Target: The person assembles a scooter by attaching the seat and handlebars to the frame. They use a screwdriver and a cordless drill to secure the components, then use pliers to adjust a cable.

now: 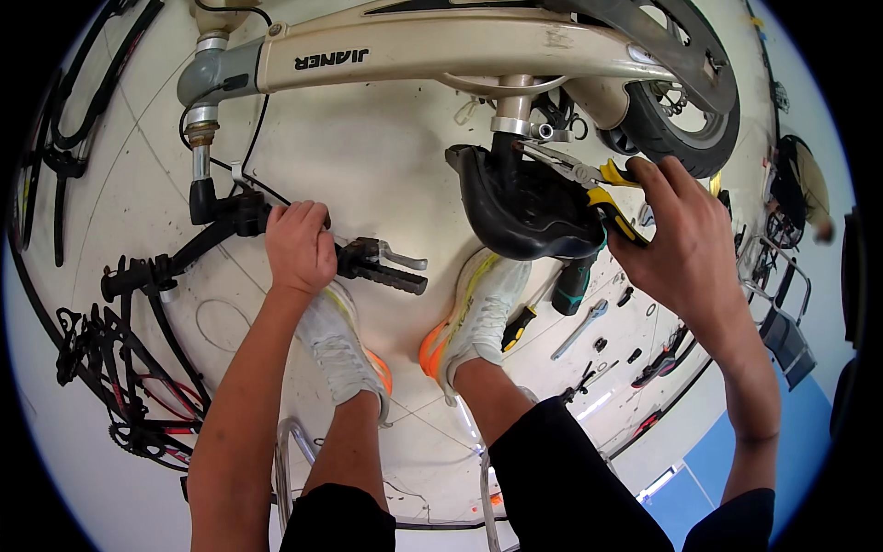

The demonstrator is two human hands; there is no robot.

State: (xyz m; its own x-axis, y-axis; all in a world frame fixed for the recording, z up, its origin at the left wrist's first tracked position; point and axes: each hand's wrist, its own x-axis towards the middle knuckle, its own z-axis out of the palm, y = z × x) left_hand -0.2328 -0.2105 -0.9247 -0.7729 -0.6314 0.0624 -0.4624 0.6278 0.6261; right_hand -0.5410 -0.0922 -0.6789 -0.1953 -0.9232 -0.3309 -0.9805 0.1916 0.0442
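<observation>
My left hand (298,247) is closed in a fist around the black handlebar (276,241) in the left middle of the frame, fingers wrapped right over the bar. My right hand (679,241), right of centre, is curled around the yellow-handled pliers (589,184), whose metal nose points left toward the clamp at the base of the seat post (515,115). The bicycle is upside down — its beige frame (441,46) runs across the top of the picture and the black saddle (520,207) sits on the floor just below the post, touching the pliers' handles.

Around my two pale shoes (405,336) in the middle lie loose tools: a screwdriver with a black and yellow handle (518,327), a green-and-black tool (572,285) and a wrench (579,329), all to the lower right of the saddle. The rear wheel (681,101) fills the upper right, partly behind the frame. A tangle of black bicycle parts (120,386) sits at the lower left — hard to sort out. Someone else is small and blurred at the far right edge (809,189).
</observation>
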